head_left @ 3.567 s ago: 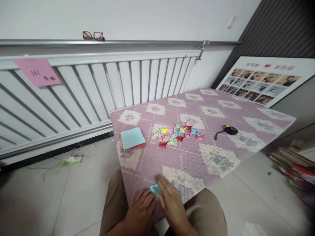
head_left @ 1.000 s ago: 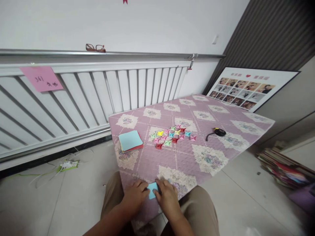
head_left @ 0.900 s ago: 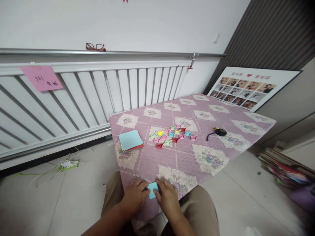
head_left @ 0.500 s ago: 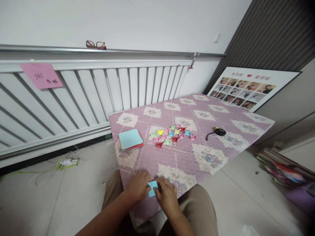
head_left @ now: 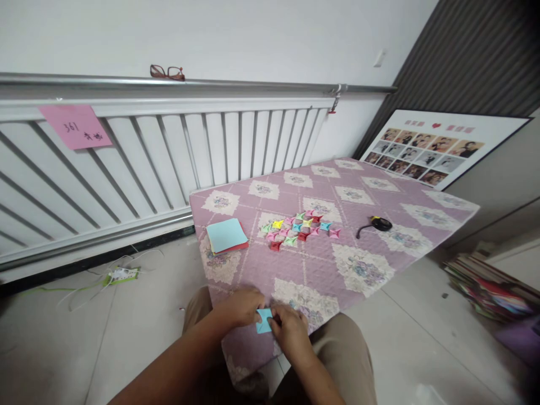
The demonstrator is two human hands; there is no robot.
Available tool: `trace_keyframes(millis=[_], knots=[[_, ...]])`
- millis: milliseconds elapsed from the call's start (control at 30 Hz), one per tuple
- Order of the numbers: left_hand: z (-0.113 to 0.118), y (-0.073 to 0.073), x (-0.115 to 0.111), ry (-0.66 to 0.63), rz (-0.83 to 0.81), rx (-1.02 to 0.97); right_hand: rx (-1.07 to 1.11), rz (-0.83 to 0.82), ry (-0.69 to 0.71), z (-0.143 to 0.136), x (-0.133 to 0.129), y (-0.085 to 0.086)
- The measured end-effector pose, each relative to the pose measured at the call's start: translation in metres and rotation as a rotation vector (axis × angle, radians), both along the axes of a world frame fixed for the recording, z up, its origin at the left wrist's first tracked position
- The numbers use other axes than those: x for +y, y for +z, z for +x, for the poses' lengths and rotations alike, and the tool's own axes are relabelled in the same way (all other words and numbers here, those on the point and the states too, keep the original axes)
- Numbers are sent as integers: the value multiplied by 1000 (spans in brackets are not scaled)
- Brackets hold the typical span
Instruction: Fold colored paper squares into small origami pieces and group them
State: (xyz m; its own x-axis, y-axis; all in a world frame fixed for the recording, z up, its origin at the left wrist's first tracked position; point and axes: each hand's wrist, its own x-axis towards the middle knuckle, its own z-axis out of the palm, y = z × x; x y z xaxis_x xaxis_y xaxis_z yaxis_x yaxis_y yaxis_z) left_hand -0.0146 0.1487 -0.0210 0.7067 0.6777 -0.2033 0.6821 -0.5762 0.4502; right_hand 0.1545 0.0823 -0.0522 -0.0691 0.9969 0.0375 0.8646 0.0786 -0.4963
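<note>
A small folded square of light blue paper [head_left: 264,321] is held near the table's front corner. My left hand [head_left: 243,307] grips its left edge, and my right hand [head_left: 290,329] pinches its right edge. Diagonal crease lines show on the paper. Beyond my hands, several small folded paper pieces [head_left: 297,228] in pink, red, green, yellow and blue lie in rows on the flowered tablecloth [head_left: 261,270]. A stack of square paper sheets [head_left: 226,235], light blue on top, sits to their left.
A black coiled item [head_left: 381,224] with a strap lies on the right of the table. Behind stand a white radiator [head_left: 244,143] and a photo board [head_left: 426,149]. Glasses [head_left: 167,72] rest on the pipe. A power strip [head_left: 122,274] is on the floor at left.
Both hands and the blue paper have shifted slightly, and the paper looks turned a little. My left forearm lies flatter. The whole view has moved slightly.
</note>
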Motion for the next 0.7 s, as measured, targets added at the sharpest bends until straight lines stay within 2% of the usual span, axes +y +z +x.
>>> trace_keyframes(millis=[133,367,700], knots=[[1,0,-1,21,-2,9,-37,-6,14,1,6,2],[1,-9,-11,92,14,19,-52,-27,123,11,21,-1],[-2,-16,-15,91,43,-4,-143,51,210,14,10,-4]])
